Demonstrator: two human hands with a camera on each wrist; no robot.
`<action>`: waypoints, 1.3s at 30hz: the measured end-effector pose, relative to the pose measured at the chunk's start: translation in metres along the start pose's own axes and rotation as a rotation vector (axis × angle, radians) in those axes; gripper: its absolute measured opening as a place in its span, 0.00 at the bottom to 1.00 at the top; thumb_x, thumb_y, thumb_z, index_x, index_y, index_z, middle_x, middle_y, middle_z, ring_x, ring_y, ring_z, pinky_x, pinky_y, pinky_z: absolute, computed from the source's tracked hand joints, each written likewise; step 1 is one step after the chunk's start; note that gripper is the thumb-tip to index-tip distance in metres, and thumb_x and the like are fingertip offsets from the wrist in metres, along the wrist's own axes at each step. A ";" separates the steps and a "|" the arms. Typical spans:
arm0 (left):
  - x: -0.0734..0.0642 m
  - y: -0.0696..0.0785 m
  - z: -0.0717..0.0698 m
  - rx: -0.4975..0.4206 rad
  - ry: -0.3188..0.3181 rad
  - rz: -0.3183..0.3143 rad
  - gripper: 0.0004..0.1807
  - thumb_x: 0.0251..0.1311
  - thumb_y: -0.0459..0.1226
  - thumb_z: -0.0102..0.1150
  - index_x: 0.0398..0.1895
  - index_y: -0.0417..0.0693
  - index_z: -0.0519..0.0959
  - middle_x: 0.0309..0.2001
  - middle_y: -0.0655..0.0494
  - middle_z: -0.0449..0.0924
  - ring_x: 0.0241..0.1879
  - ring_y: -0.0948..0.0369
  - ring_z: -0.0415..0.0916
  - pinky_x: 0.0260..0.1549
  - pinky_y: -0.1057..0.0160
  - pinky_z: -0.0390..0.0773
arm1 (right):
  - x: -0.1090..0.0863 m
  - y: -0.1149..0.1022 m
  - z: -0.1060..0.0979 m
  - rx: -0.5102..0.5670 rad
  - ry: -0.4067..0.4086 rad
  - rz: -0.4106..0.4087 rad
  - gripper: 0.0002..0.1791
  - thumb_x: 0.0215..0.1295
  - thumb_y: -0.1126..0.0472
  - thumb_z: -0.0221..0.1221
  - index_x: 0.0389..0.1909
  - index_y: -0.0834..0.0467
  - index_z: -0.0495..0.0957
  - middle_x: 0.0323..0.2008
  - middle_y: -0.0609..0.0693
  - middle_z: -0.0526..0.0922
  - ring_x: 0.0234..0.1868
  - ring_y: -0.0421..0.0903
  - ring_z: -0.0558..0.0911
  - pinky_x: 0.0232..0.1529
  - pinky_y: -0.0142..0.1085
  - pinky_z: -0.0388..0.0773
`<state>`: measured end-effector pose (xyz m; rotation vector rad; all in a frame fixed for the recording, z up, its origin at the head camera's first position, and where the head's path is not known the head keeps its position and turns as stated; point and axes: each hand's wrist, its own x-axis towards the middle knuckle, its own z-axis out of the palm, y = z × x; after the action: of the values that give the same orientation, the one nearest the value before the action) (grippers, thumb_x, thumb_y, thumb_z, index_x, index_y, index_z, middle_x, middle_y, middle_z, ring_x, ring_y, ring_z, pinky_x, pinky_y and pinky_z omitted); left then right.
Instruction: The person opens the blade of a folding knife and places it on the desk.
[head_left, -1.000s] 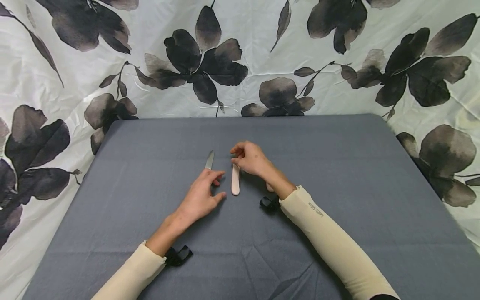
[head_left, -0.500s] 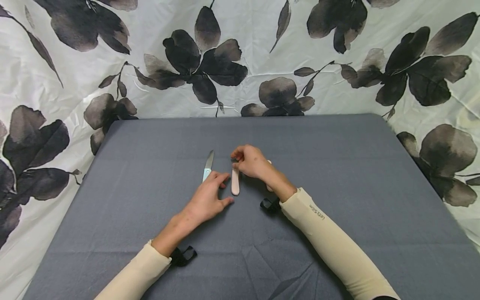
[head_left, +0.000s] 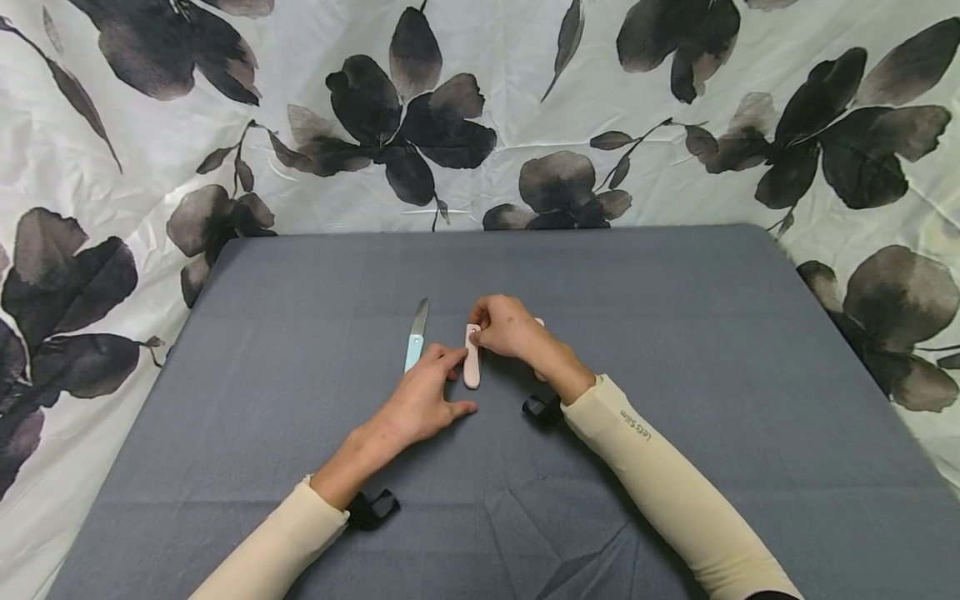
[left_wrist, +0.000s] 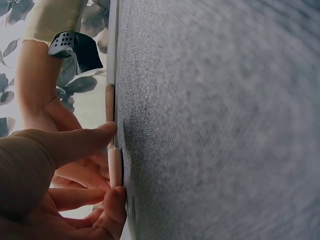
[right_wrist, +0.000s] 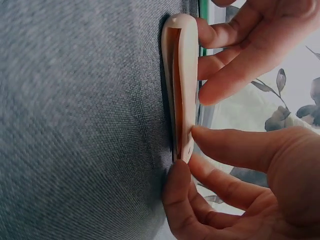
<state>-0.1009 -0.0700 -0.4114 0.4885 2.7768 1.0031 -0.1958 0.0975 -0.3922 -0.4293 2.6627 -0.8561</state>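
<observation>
A pink folding knife (head_left: 472, 367) lies lengthwise on the grey cloth, its slotted handle (right_wrist: 188, 75) turned edge-on in the right wrist view. My right hand (head_left: 507, 327) pinches its far end between thumb and fingers. My left hand (head_left: 423, 398) is spread at its left side; the index fingertip reaches the handle's side, and the thumb lies off the near end. Left of it rests a knife with a light blue handle (head_left: 414, 350) and its blade (head_left: 422, 317) out, partly behind my left hand. Another pink handle (head_left: 540, 377) shows under my right forearm, mostly hidden.
Grey cloth (head_left: 675, 350) covers the table, with creases (head_left: 570, 550) near the front. A white curtain (head_left: 525, 83) with dark flowers hangs behind and at both sides. Black wrist mounts (head_left: 372, 510) sit beneath the forearms, close above the cloth.
My left hand has slid right and slightly nearer, uncovering more of the blue handle and reaching the pink folding knife. My right hand has come slightly nearer and closed on the far end.
</observation>
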 end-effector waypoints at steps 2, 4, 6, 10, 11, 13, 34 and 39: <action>0.001 0.000 0.001 -0.002 -0.007 -0.004 0.42 0.54 0.35 0.79 0.72 0.36 0.72 0.57 0.44 0.75 0.52 0.52 0.80 0.52 0.54 0.82 | 0.000 0.000 0.001 -0.010 -0.004 0.012 0.11 0.70 0.62 0.66 0.50 0.61 0.83 0.36 0.55 0.84 0.32 0.46 0.79 0.34 0.33 0.73; 0.001 0.000 0.001 0.002 -0.008 -0.007 0.42 0.54 0.34 0.79 0.72 0.36 0.71 0.56 0.44 0.75 0.51 0.53 0.80 0.51 0.54 0.82 | -0.001 -0.001 0.001 -0.015 -0.010 0.026 0.11 0.70 0.61 0.66 0.50 0.61 0.83 0.36 0.55 0.84 0.32 0.46 0.79 0.34 0.33 0.73; 0.002 -0.001 0.002 0.005 -0.010 -0.012 0.41 0.55 0.34 0.79 0.72 0.37 0.71 0.56 0.45 0.75 0.50 0.53 0.80 0.50 0.54 0.82 | -0.001 -0.001 0.001 -0.020 -0.015 0.036 0.11 0.70 0.61 0.65 0.49 0.61 0.83 0.36 0.55 0.83 0.32 0.46 0.79 0.34 0.33 0.73; 0.002 -0.002 0.003 0.001 -0.008 -0.023 0.40 0.56 0.32 0.77 0.72 0.37 0.71 0.57 0.46 0.76 0.49 0.55 0.80 0.49 0.55 0.82 | -0.002 -0.001 0.001 -0.015 -0.026 0.039 0.10 0.71 0.60 0.65 0.47 0.61 0.83 0.38 0.55 0.84 0.33 0.47 0.80 0.34 0.34 0.74; 0.002 -0.002 0.003 -0.002 -0.005 -0.023 0.39 0.56 0.31 0.77 0.72 0.37 0.72 0.57 0.46 0.76 0.49 0.55 0.80 0.49 0.55 0.82 | -0.002 -0.001 0.001 -0.013 -0.029 0.037 0.09 0.71 0.60 0.65 0.47 0.61 0.83 0.38 0.55 0.85 0.34 0.47 0.80 0.35 0.34 0.74; 0.003 -0.002 0.003 -0.008 0.000 -0.022 0.38 0.57 0.31 0.76 0.72 0.37 0.72 0.57 0.46 0.76 0.49 0.55 0.80 0.49 0.55 0.81 | -0.003 0.000 0.001 -0.008 -0.037 0.032 0.09 0.71 0.60 0.65 0.46 0.60 0.83 0.39 0.55 0.85 0.35 0.47 0.80 0.36 0.35 0.75; 0.008 -0.006 0.000 -0.124 0.055 -0.003 0.39 0.59 0.27 0.72 0.74 0.38 0.68 0.51 0.45 0.77 0.43 0.57 0.78 0.40 0.64 0.78 | -0.004 0.005 -0.003 0.364 -0.074 0.010 0.13 0.70 0.65 0.64 0.53 0.61 0.79 0.38 0.58 0.84 0.31 0.46 0.88 0.38 0.40 0.88; 0.007 -0.007 -0.003 -0.167 0.068 -0.009 0.41 0.59 0.27 0.73 0.76 0.40 0.67 0.52 0.45 0.78 0.42 0.57 0.79 0.35 0.67 0.77 | -0.005 0.006 -0.003 0.551 -0.098 0.001 0.16 0.70 0.71 0.60 0.57 0.65 0.77 0.40 0.61 0.83 0.31 0.47 0.86 0.42 0.45 0.89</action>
<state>-0.1104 -0.0741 -0.4134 0.4256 2.7183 1.2582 -0.1930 0.1053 -0.3926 -0.3176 2.2080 -1.4623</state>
